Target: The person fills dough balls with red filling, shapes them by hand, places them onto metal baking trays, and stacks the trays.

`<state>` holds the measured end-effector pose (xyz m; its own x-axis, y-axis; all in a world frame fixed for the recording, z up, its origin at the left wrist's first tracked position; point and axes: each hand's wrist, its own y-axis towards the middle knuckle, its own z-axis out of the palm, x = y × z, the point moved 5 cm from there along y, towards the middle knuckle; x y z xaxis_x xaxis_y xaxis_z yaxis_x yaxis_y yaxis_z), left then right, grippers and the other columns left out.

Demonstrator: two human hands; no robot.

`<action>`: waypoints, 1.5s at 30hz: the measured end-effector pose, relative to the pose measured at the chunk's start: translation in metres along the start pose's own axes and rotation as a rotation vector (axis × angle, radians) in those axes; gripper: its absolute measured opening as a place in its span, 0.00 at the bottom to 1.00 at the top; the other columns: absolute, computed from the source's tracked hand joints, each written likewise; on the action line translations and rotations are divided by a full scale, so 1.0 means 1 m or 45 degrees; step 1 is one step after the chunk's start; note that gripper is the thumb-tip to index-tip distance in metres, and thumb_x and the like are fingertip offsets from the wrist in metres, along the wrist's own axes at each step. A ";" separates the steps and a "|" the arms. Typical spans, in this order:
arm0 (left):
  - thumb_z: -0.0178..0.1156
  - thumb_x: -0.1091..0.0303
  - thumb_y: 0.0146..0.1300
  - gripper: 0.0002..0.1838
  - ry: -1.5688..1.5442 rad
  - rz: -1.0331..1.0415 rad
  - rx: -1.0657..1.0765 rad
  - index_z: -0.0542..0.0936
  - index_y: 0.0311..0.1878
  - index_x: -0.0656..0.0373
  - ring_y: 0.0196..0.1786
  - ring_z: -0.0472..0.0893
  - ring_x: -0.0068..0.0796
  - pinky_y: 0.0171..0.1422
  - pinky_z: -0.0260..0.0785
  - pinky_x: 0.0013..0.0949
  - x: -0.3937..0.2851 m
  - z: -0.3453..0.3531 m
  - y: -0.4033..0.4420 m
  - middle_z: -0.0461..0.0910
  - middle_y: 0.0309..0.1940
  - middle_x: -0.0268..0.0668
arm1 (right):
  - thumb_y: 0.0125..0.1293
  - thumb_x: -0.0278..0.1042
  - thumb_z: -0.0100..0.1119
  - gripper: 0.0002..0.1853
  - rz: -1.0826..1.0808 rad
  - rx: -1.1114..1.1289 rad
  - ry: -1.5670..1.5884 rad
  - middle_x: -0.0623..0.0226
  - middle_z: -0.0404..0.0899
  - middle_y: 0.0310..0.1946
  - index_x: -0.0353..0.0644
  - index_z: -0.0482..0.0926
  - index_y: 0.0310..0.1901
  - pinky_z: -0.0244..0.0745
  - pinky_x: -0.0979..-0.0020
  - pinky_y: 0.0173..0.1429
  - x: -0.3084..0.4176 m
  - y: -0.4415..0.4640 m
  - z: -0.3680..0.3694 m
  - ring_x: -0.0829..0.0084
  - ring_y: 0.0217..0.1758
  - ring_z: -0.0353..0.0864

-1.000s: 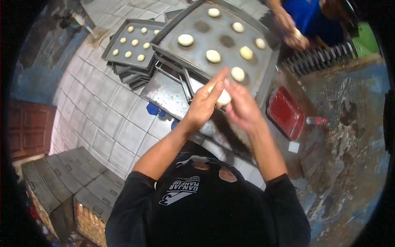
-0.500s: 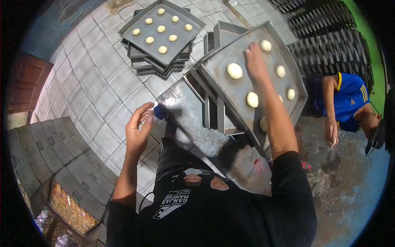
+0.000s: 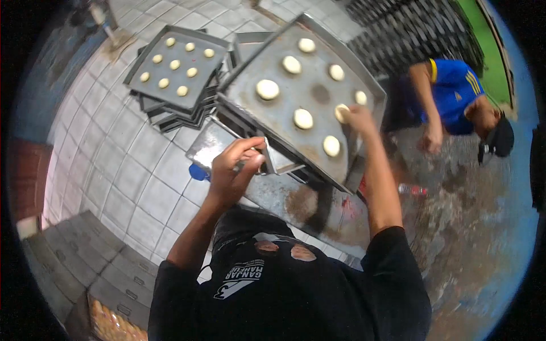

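A large metal baking tray (image 3: 250, 94) with several pale dough balls (image 3: 303, 119) in spaced rows lies on top of a stack of trays. My right hand (image 3: 363, 120) reaches over its right part, fingertips closed on one dough ball (image 3: 342, 113) that sits on the tray. My left hand (image 3: 232, 170) is by the near left side of the stack, close to a tray corner (image 3: 272, 159). Its fingers are half curled, with a gap to the thumb, and nothing shows between them.
Another tray stack (image 3: 176, 94), its top tray also bearing dough balls, stands on the tiled floor at the left. Closed metal tins (image 3: 108, 261) are at lower left. A person in a blue shirt (image 3: 449, 96) sits at right near a bottle (image 3: 412, 189). Stacked dark racks (image 3: 421, 34) stand behind.
My right hand has moved from the far part of the tray to a dough ball nearer the right edge, uncovering another ball. My left hand has come up beside the tray stack. The view has shifted.
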<state>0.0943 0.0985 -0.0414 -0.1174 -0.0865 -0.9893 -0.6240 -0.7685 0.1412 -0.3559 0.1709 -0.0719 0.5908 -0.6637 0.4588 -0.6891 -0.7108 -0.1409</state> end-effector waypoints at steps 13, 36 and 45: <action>0.44 0.58 0.84 0.17 -0.843 -0.371 0.259 0.76 0.50 0.61 0.40 0.77 0.17 0.42 0.70 0.25 0.000 0.312 -0.090 0.79 0.40 0.31 | 0.62 0.30 0.68 0.16 -0.445 -0.544 0.545 0.50 0.79 0.49 0.35 0.82 0.50 0.77 0.65 0.50 -0.016 -0.364 -0.076 0.61 0.49 0.81; 0.60 0.74 0.69 0.17 -0.171 -0.866 0.681 0.77 0.61 0.61 0.52 0.82 0.27 0.56 0.75 0.34 0.157 0.434 -0.302 0.83 0.50 0.36 | 0.63 0.31 0.63 0.07 -0.175 -0.397 0.961 0.57 0.81 0.36 0.40 0.82 0.42 0.79 0.57 0.54 -0.275 -0.475 0.032 0.50 0.44 0.79; 0.70 0.84 0.60 0.34 -0.085 -0.544 0.738 0.69 0.68 0.62 0.56 0.84 0.28 0.64 0.76 0.31 0.140 0.456 -0.168 0.83 0.54 0.38 | 0.68 0.29 0.59 0.07 0.149 -0.380 -0.040 0.51 0.81 0.33 0.36 0.79 0.43 0.80 0.51 0.41 -0.401 -0.367 0.122 0.50 0.32 0.83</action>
<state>-0.1697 0.5051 -0.1874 0.1929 0.1996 -0.9607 -0.9331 -0.2654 -0.2425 -0.2886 0.6690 -0.3115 0.5099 -0.7470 0.4266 -0.8430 -0.5327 0.0748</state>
